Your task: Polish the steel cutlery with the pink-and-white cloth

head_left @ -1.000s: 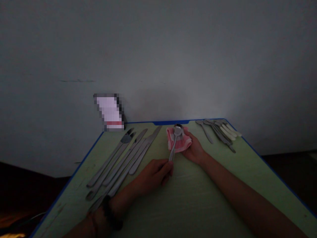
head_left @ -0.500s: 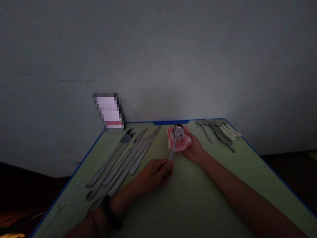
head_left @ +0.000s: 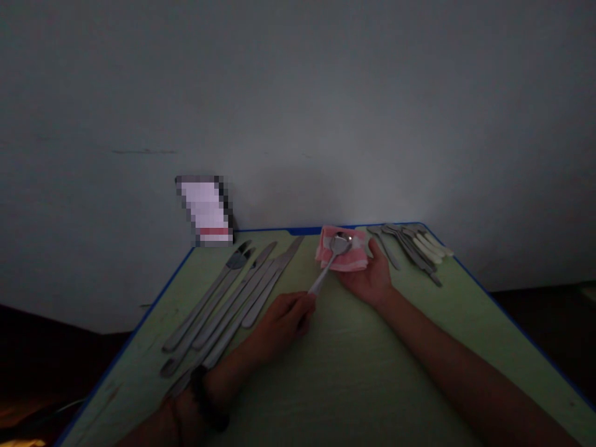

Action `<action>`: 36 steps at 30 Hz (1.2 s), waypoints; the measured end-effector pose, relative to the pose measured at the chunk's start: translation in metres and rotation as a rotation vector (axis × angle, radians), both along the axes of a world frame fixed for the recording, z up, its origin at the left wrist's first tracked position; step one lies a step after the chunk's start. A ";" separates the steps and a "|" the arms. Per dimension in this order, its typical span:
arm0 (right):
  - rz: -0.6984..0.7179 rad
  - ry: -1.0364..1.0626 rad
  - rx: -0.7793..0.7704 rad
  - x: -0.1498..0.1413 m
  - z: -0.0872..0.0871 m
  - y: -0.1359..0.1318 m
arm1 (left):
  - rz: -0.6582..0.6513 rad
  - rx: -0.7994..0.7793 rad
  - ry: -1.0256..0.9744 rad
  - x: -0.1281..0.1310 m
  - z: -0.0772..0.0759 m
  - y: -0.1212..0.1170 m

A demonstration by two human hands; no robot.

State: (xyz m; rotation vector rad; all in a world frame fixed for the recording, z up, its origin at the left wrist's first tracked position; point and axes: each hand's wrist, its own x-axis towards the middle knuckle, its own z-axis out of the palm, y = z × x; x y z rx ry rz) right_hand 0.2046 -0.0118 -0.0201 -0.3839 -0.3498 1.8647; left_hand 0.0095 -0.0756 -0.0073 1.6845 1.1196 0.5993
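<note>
My left hand (head_left: 285, 323) is closed around the handle end of a metal spoon (head_left: 341, 244), which slants up and to the right. The bowl of the spoon lies over a folded pink and white cloth (head_left: 351, 262). Palm up, my right hand (head_left: 376, 278) supports that cloth from below. Its thumb stands free at the right side of the cloth, while the other fingers are hidden under it. To the left, nearest my left hand, several long metal knives (head_left: 261, 273) lie side by side with metal spoons (head_left: 205, 307).
The green table (head_left: 354, 372) has a blue edge and stands against a grey wall (head_left: 298, 112). At the back right lie several pieces of cutlery (head_left: 410, 248), some with white handles (head_left: 428, 247). A pixelated phone-like screen (head_left: 205, 208) leans at the back left corner.
My left hand has drawn slightly left and the spoon now tilts more. My right hand has opened out, its thumb off the cloth, and the cloth lies flatter and a little higher.
</note>
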 end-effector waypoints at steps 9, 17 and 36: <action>-0.076 -0.085 0.018 -0.011 0.007 0.003 | -0.021 -0.001 0.078 0.004 0.007 0.000; -0.081 -0.357 0.107 -0.016 -0.010 0.001 | -0.054 0.001 0.195 0.006 0.005 -0.002; -0.344 -0.454 0.134 -0.023 -0.015 0.003 | -0.106 0.124 0.226 0.003 0.004 0.001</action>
